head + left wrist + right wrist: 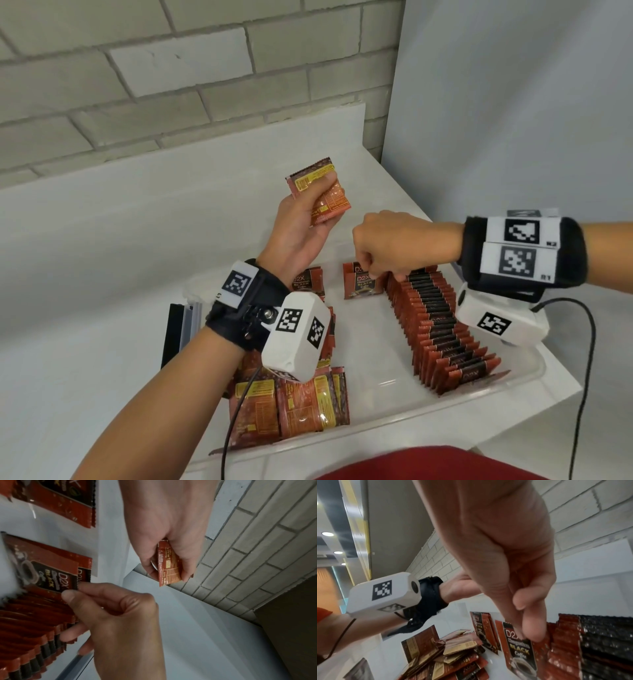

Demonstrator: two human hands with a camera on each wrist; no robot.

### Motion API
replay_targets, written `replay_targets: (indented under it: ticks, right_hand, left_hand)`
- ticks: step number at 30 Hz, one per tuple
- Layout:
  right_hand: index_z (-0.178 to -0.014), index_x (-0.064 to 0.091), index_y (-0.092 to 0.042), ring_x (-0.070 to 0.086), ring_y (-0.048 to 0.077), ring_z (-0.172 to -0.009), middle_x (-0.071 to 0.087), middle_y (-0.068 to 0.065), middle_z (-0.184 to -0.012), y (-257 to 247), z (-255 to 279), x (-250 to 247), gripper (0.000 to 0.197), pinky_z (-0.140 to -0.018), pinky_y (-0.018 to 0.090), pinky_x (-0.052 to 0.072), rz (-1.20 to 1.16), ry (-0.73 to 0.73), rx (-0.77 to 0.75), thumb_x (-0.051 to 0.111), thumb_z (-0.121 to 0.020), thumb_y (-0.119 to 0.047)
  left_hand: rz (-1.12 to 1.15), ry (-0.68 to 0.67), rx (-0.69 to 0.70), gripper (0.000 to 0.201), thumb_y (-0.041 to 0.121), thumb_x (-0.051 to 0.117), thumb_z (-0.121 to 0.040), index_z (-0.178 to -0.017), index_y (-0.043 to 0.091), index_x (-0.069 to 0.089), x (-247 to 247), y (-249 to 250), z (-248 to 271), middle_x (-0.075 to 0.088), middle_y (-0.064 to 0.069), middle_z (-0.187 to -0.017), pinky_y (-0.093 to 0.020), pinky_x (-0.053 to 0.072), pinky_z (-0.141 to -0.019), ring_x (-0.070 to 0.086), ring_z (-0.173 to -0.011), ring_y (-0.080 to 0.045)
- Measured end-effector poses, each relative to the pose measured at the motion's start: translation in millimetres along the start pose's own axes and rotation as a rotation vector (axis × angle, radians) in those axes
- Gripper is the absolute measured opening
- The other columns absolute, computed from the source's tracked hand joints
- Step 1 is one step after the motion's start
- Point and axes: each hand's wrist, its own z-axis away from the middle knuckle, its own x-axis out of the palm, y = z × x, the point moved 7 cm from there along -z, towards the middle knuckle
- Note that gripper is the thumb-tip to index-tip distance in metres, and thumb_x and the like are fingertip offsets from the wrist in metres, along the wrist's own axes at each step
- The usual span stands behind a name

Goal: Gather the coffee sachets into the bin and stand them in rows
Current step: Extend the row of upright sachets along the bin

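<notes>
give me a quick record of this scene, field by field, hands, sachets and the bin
left hand: left hand raised above the bin, gripping a small bunch of sachets
right hand: right hand pinching the top of the end sachet at the far end of the row
row: standing row of sachets along the bin's right side
loose pile: loose sachets lying flat at the bin's near left
bin: clear bin on a white counter

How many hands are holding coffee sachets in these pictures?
2. The left hand grips loose sachets raised above the bin. The right hand pinches the end sachet at the standing row's far end.
</notes>
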Motion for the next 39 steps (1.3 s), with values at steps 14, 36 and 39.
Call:
replay_targets:
  ticks: [14,36,39]
  right_hand:
    - [-0.097,0.072,-0.004,0.046,0.010,-0.047,0.046,-0.001,-0.064,0.4,-4.4,-6.6,0.013,-0.075,0.035,0.056,0.136,0.057,0.011,0.070,-0.084,-0.006]
    - [-0.104,0.061,-0.004,0.072,0.021,-0.070,0.070,0.016,-0.090,28.6,13.0,-43.7,0.020,-0.065,0.023,0.058,-1.190,0.345,-0.099,0.068,-0.086,-0.009]
    - [-0.104,0.063,0.002,0.073,0.025,-0.081,0.072,0.018,-0.093,36.5,16.4,-45.1,0.021,-0.078,0.026,0.058,-1.288,0.439,-0.136,0.068,-0.085,-0.005]
  left_hand:
    - [0.005,-0.013,-0.042,0.006,0.020,0.061,-0.093,-0.090,0.016,0.064,0.4,-0.8,1.0,0.068,-0.001,-0.084,-0.028,0.050,-0.074,0.063,-0.078,-0.012]
    - [-0.059,-0.244,0.000,0.014,0.024,0.056,-0.095,-0.088,0.019,0.068,19.0,-0.6,9.9,0.062,-0.006,-0.099,-0.044,0.034,-0.110,0.054,-0.111,-0.026]
    - [-0.064,-0.261,0.006,0.022,0.035,0.055,-0.093,-0.089,0.023,0.073,22.7,0.2,12.8,0.065,-0.004,-0.105,-0.041,0.038,-0.106,0.055,-0.113,-0.022]
